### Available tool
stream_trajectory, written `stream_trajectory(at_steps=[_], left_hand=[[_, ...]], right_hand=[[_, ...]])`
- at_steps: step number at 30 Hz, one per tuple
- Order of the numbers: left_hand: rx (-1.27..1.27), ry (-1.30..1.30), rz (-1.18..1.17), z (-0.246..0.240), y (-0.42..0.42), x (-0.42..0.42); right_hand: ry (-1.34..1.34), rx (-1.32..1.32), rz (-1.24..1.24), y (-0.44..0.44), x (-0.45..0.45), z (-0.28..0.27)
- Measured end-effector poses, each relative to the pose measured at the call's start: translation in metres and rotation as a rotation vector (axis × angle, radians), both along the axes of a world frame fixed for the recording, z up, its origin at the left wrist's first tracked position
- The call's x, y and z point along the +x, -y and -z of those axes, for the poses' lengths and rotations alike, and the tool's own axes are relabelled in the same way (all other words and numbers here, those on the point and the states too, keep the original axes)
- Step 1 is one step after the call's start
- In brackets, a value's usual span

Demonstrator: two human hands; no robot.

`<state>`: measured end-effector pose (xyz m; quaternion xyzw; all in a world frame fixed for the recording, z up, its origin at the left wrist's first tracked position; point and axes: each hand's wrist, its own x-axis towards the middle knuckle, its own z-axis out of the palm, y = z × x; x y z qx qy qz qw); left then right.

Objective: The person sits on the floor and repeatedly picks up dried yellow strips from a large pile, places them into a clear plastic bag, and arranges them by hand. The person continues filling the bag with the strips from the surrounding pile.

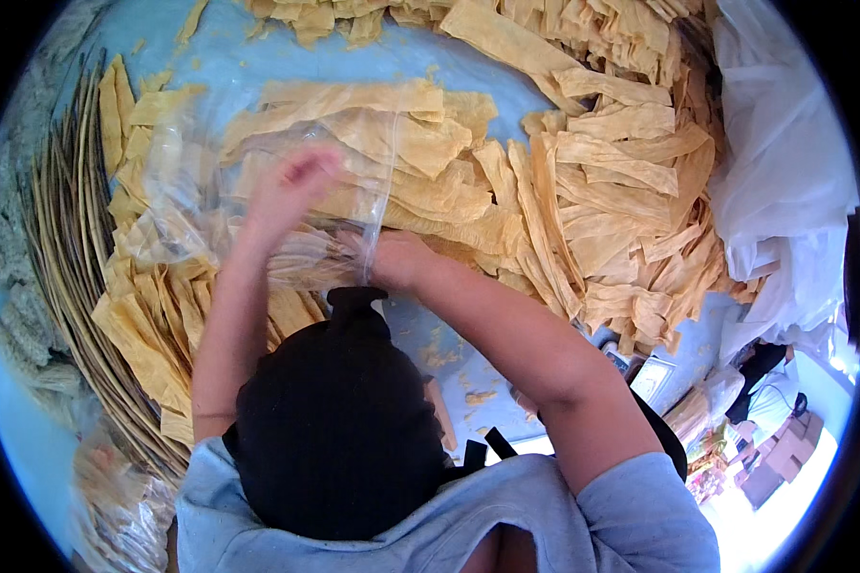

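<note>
A clear plastic bag (179, 186) lies over pale yellow dried strips that look like bean curd skin (408, 147). Its straight mouth edge (387, 186) runs across my right wrist. My right hand (394, 258) reaches in through that mouth, its fingers on the gathered ends of a bunch of strips (304, 258) inside. Above the bag, my left hand (304, 172) is raised and blurred by motion; whether it holds any of the film cannot be made out. More strips (154, 315) lie beneath and beside the bag, near my left forearm.
Large heaps of strips (616, 157) lie right and at the far side on a blue surface (473, 64). Long thin brown stems (79, 251) curve along the left, beside grey-green dried bundles (25, 336). White plastic sheeting (774, 143) hangs right. Another person (767, 401) and cardboard boxes (788, 458) are lower right.
</note>
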<state>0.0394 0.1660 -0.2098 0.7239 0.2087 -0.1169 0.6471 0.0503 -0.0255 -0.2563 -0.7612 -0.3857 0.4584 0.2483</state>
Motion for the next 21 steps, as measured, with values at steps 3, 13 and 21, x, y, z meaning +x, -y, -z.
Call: stream_trajectory(at_steps=[3,13,21], left_hand=[[0.434,0.227,-0.372,0.074,-0.108,0.021],[-0.116,-0.409,-0.492,0.106,-0.166,0.046],[0.168,-0.116,-0.504,0.121,-0.14,0.058]], right_hand=[[0.193,0.157,0.029,0.025,0.019,-0.048],[0.238,-0.087,0.872,0.075,0.179,0.006],[0.276,0.018,0.644,0.056,0.167,0.004]])
